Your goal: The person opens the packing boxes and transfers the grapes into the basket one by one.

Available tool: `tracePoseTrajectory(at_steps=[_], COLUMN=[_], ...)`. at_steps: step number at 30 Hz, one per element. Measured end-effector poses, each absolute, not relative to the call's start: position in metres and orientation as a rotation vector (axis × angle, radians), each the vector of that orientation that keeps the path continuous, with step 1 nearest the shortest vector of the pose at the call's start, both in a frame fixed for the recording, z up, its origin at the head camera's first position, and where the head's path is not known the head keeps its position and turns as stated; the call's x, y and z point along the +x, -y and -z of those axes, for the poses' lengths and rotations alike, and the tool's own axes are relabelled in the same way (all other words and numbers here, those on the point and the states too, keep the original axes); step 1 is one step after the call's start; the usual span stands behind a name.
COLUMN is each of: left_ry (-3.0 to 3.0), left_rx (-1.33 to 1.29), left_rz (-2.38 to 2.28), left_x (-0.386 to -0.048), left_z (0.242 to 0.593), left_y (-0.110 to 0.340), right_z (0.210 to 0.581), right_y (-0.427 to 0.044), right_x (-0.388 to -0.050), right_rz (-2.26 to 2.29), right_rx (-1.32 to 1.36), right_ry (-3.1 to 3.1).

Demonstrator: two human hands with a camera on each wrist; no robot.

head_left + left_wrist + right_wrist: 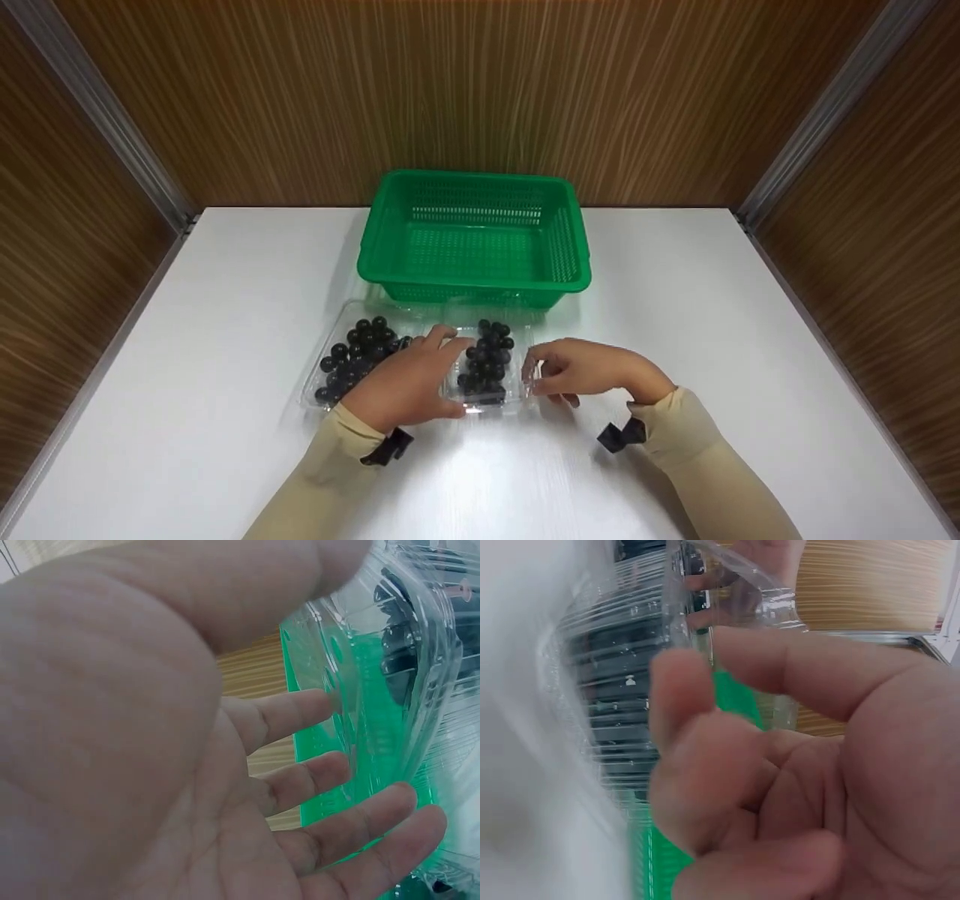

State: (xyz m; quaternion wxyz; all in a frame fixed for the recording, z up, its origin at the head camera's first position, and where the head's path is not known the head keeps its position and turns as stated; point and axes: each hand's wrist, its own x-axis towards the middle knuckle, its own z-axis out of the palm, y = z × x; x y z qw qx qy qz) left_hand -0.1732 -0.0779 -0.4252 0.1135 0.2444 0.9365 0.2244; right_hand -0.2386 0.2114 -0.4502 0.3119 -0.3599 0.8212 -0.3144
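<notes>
Two clear plastic boxes stand side by side on the white table. The left box (309, 390) has loose-looking dark grapes (352, 356) in it; the right box (517, 401) holds a narrower heap of dark grapes (487, 360). My left hand (412, 375) is over the gap between the boxes, covering part of the left one, with thumb and fingers spread beside the right box. In the left wrist view its fingers (300, 780) are extended. Against the right box's right edge, my right hand (581, 367) has loosely bent fingers (682, 690), with nothing visibly gripped.
Behind the boxes stands a green perforated basket (472, 285), close to their far edges. Wood-grain panels (480, 90) enclose the table at the back and sides. Each wrist wears a black strap with a small block.
</notes>
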Motion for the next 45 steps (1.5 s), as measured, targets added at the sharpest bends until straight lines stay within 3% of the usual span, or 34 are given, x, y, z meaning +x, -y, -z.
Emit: tracePoseTrajectory(at_steps=[18, 37, 45], left_ry=[-2.819, -2.842, -2.852], left_rx=[0.771, 0.769, 0.778], left_rz=[-0.671, -0.664, -0.617], left_x=[-0.1748, -0.174, -0.1735], left_z=[0.4296, 0.4268, 0.4263], left_y=[0.0783, 0.0777, 0.0774], right_z=[0.4517, 0.4533, 0.4514], right_y=[-0.2065, -0.2043, -0.2036], right_x=[-0.2393, -0.242, -0.2389], right_rz=[0.887, 0.838, 0.771], right_rx=[-0.979, -1.276, -1.208], right_ry=[-2.357, -2.474, -2.524])
